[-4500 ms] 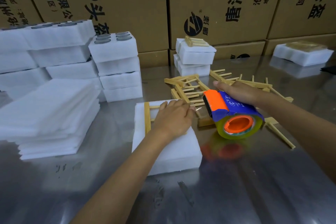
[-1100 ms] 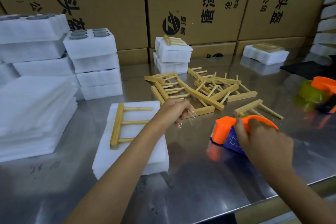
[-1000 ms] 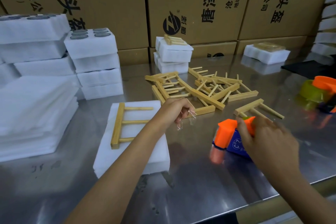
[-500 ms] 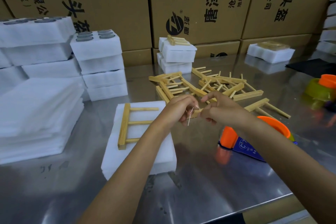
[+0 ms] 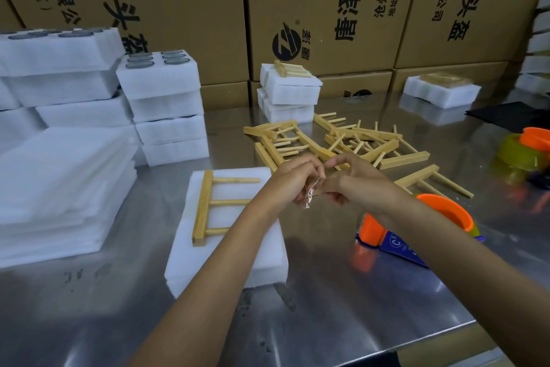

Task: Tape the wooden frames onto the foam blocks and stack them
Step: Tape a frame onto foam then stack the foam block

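On the steel tabletop [image 5: 89, 307], a white rectangular foam block [image 5: 208, 262] is seen nearest, with a pale wooden ladder-shaped frame [image 5: 205, 206] laid on it. Just above, a small clear tape strip [image 5: 309, 198] is pinched by the left hand [image 5: 293, 182] and right hand [image 5: 357, 185]. Farther off, loose wooden frames [image 5: 342, 143] are piled.

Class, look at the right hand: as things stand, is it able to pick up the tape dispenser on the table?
Probably not right away. The right hand and left hand both pinch a scrap of clear tape. The tape dispenser lies just below the right forearm with nothing blocking it, so freeing the fingers should suffice.
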`<action>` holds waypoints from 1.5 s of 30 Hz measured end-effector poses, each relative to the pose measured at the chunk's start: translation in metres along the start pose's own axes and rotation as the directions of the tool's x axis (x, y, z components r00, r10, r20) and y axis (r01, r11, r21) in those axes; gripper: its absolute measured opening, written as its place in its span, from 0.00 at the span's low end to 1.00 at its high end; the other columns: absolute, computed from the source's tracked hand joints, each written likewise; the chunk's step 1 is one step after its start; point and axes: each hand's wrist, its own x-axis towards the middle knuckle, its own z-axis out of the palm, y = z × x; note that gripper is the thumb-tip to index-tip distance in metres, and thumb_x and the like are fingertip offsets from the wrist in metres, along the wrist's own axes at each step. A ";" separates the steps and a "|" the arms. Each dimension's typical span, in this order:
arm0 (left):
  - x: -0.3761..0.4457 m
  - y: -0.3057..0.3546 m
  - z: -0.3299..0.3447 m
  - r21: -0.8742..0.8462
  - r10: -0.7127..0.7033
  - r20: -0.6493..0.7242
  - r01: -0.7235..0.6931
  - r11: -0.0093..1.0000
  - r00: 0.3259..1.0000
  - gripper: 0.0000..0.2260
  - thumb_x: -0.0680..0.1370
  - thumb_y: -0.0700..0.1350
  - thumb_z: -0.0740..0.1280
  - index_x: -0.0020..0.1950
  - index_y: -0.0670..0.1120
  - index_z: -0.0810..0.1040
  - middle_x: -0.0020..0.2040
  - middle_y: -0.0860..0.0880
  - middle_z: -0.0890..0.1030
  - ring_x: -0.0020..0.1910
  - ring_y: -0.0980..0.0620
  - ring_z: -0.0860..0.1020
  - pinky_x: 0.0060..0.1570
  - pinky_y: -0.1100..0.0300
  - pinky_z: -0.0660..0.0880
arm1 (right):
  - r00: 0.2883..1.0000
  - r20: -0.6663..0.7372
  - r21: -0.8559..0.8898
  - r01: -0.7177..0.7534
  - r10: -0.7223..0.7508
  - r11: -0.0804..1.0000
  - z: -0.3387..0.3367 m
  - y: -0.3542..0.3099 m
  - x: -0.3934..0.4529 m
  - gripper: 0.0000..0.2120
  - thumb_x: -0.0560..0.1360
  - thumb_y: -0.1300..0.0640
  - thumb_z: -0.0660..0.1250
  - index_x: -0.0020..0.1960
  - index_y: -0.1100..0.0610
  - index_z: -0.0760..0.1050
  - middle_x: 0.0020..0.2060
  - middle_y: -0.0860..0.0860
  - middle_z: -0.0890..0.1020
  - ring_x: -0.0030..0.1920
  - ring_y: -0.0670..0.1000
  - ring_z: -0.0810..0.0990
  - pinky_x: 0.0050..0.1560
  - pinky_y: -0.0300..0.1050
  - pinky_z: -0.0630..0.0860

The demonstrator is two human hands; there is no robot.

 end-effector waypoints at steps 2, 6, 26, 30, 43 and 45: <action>0.002 -0.003 0.002 0.060 -0.022 -0.059 0.026 0.998 0.998 0.12 0.78 0.40 0.57 0.40 0.50 0.76 0.31 0.50 0.77 0.27 0.55 0.72 0.28 0.63 0.73 | 0.997 -0.045 -0.174 0.061 -0.070 0.983 0.001 -0.001 0.002 0.19 0.73 0.62 0.71 0.60 0.56 0.68 0.38 0.56 0.81 0.37 0.53 0.78 0.39 0.47 0.73; 0.003 -0.010 0.003 0.214 -0.029 -0.222 0.077 0.974 0.975 0.03 0.80 0.45 0.56 0.49 0.52 0.68 0.39 0.50 0.78 0.35 0.55 0.76 0.33 0.60 0.71 | 0.964 -0.047 -0.529 0.199 -0.263 0.825 0.014 0.004 0.002 0.17 0.71 0.60 0.70 0.54 0.54 0.66 0.36 0.51 0.79 0.41 0.57 0.78 0.36 0.48 0.70; -0.096 -0.042 -0.137 0.128 -0.206 -0.672 0.386 0.914 0.711 0.16 0.79 0.56 0.62 0.37 0.47 0.77 0.36 0.52 0.79 0.39 0.50 0.77 0.39 0.57 0.69 | 0.939 -0.005 -0.808 0.199 -0.345 0.555 0.081 0.038 -0.012 0.13 0.80 0.44 0.57 0.56 0.52 0.71 0.53 0.51 0.75 0.53 0.53 0.76 0.42 0.47 0.69; -0.108 -0.064 -0.125 -0.065 -0.420 -0.428 0.437 0.897 0.800 0.20 0.65 0.73 0.61 0.41 0.63 0.85 0.40 0.53 0.87 0.39 0.52 0.85 0.43 0.55 0.76 | 0.952 -0.034 -0.758 0.173 -0.303 0.629 0.082 0.045 -0.012 0.11 0.80 0.44 0.58 0.52 0.49 0.73 0.53 0.49 0.70 0.56 0.51 0.72 0.42 0.46 0.69; -0.111 -0.050 -0.109 -0.539 -0.161 -0.323 -0.042 0.841 0.933 0.22 0.73 0.59 0.73 0.66 0.60 0.76 0.63 0.48 0.82 0.61 0.43 0.81 0.59 0.40 0.78 | 0.982 -0.159 0.213 0.132 -0.098 0.968 0.089 0.023 -0.015 0.09 0.82 0.51 0.61 0.54 0.52 0.78 0.48 0.48 0.84 0.49 0.47 0.82 0.45 0.44 0.76; -0.108 -0.048 -0.108 -0.587 -0.161 -0.269 -0.029 0.809 0.950 0.22 0.74 0.60 0.73 0.67 0.59 0.76 0.64 0.46 0.81 0.62 0.42 0.80 0.61 0.40 0.76 | 0.994 -0.105 0.328 0.035 -0.001 0.944 0.083 0.012 -0.017 0.10 0.81 0.48 0.62 0.55 0.50 0.79 0.48 0.47 0.85 0.48 0.47 0.83 0.43 0.44 0.76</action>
